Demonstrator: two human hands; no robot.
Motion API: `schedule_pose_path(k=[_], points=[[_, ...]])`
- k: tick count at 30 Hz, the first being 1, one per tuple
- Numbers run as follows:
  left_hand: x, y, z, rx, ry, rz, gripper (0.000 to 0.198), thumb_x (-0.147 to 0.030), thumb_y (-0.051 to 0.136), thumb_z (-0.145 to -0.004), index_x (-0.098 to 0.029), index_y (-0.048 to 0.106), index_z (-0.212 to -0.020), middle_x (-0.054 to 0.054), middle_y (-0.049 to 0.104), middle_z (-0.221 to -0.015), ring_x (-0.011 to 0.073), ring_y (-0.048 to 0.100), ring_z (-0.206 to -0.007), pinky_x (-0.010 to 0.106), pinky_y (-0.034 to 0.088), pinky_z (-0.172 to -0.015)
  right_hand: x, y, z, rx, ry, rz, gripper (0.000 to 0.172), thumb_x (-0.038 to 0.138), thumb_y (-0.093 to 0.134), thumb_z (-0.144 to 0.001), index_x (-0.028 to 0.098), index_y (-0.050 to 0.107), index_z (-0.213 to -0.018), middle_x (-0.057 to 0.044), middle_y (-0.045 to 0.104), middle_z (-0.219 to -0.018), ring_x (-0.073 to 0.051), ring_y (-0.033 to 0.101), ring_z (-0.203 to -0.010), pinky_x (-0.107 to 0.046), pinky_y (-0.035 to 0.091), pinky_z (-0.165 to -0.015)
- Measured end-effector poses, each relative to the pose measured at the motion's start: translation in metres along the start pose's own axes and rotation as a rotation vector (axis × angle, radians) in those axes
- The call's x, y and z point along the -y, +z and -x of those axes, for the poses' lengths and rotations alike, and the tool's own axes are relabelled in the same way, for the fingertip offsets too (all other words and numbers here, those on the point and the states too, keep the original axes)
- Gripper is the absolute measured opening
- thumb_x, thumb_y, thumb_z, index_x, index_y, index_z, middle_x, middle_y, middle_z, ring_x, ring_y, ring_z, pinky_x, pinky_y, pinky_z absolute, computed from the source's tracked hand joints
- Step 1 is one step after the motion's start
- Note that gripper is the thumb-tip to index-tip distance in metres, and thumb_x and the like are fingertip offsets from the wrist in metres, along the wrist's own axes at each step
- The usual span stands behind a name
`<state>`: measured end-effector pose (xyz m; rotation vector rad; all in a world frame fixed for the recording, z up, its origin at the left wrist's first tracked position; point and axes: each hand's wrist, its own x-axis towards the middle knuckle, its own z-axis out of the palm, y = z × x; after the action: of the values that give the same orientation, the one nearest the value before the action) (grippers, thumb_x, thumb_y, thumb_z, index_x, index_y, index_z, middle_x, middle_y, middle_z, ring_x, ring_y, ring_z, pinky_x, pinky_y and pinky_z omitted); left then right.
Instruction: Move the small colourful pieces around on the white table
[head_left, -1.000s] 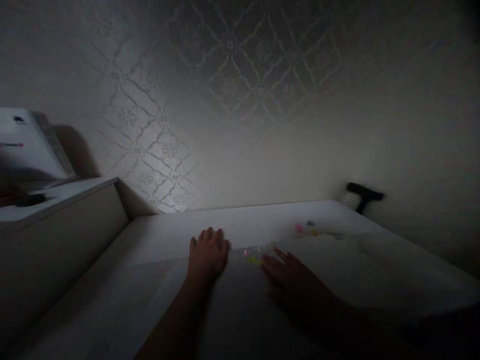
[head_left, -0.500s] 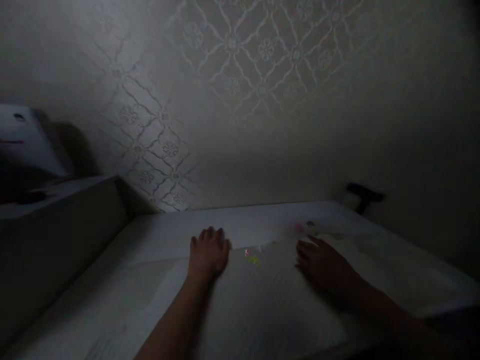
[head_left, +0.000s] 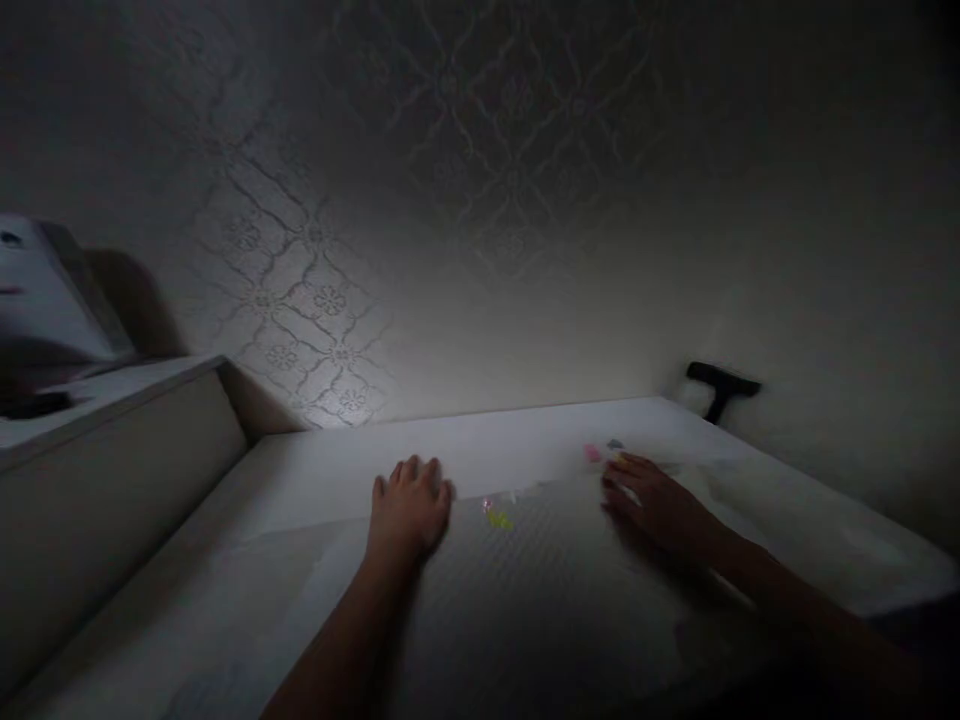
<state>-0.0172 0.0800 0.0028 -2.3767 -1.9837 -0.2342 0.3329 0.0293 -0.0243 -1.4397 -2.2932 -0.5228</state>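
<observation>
Palm down, my left hand [head_left: 409, 505] rests with its fingers apart at the far edge of a pale textured sheet [head_left: 517, 590] on a white surface [head_left: 480, 450]. Small yellow-green and pinkish pieces [head_left: 498, 518] lie on the sheet to its right. My right hand [head_left: 649, 500] reaches in from the right, its fingertips over a tiny yellow piece [head_left: 621, 460]; whether it grips the piece is too dim to tell. Beside those fingertips are a pink piece [head_left: 592, 453] and a grey one [head_left: 615, 444].
A patterned wall [head_left: 330, 300] rises behind the surface. At the right, a black T-shaped object [head_left: 721, 385] stands by the far edge. On the left, a raised ledge [head_left: 142, 440] carries a white box-like object [head_left: 52, 290] and something dark.
My right hand has shifted slightly up toward the small pieces, and the yellow one shows at its fingertips. My left hand stays on the sheet's edge. The view has moved slightly.
</observation>
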Motion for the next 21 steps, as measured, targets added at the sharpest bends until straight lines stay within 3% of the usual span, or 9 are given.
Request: schedule_pose_path(k=[4, 9, 12, 17, 21], points=[[0.0, -0.001, 0.0, 0.004, 0.004, -0.002, 0.049, -0.04, 0.028, -0.101, -0.02, 0.05, -0.141, 0.016, 0.047, -0.152, 0.03, 0.042, -0.141, 0.054, 0.031, -0.112, 0.023, -0.005, -0.004, -0.02, 0.018, 0.002, 0.033, 0.024, 0.045, -0.096, 0.018, 0.07, -0.117, -0.015, 0.071, -0.122, -0.031, 0.063, -0.118, -0.054, 0.051, -0.101], [0.0, 0.0, 0.0, -0.003, 0.004, 0.005, 0.049, -0.04, 0.028, -0.101, -0.019, 0.05, -0.141, 0.017, 0.048, -0.151, 0.0303, 0.041, -0.141, 0.055, 0.031, -0.112, 0.093, -0.016, -0.013, 0.07, -0.227, -0.14, 0.03, 0.017, 0.046, -0.095, 0.016, 0.07, -0.113, -0.014, 0.069, -0.125, -0.025, 0.06, -0.122, -0.047, 0.042, -0.113], [-0.001, -0.001, 0.001, -0.013, 0.008, -0.001, 0.049, -0.04, 0.029, -0.101, -0.019, 0.05, -0.14, 0.017, 0.049, -0.15, 0.0305, 0.043, -0.139, 0.055, 0.032, -0.112, 0.127, -0.02, -0.017, 0.104, -0.265, -0.2, 0.031, 0.018, 0.048, -0.096, 0.015, 0.068, -0.119, -0.013, 0.067, -0.13, -0.023, 0.057, -0.127, -0.044, 0.038, -0.117], [-0.002, -0.001, 0.001, -0.023, 0.005, -0.014, 0.047, -0.039, 0.03, -0.101, -0.02, 0.052, -0.138, 0.016, 0.051, -0.148, 0.0305, 0.046, -0.137, 0.054, 0.033, -0.112, 0.141, -0.013, -0.02, 0.153, -0.142, -0.223, 0.045, 0.025, 0.051, -0.096, 0.013, 0.056, -0.138, -0.015, 0.058, -0.142, -0.028, 0.047, -0.138, -0.048, 0.041, -0.115], [-0.001, 0.001, 0.0, -0.022, 0.007, 0.003, 0.049, -0.039, 0.03, -0.101, -0.018, 0.051, -0.14, 0.017, 0.049, -0.15, 0.0313, 0.044, -0.139, 0.055, 0.033, -0.112, 0.143, -0.008, -0.024, 0.164, -0.1, -0.216, 0.047, 0.027, 0.052, -0.096, 0.013, 0.055, -0.14, -0.015, 0.057, -0.144, -0.03, 0.046, -0.138, -0.051, 0.039, -0.116]])
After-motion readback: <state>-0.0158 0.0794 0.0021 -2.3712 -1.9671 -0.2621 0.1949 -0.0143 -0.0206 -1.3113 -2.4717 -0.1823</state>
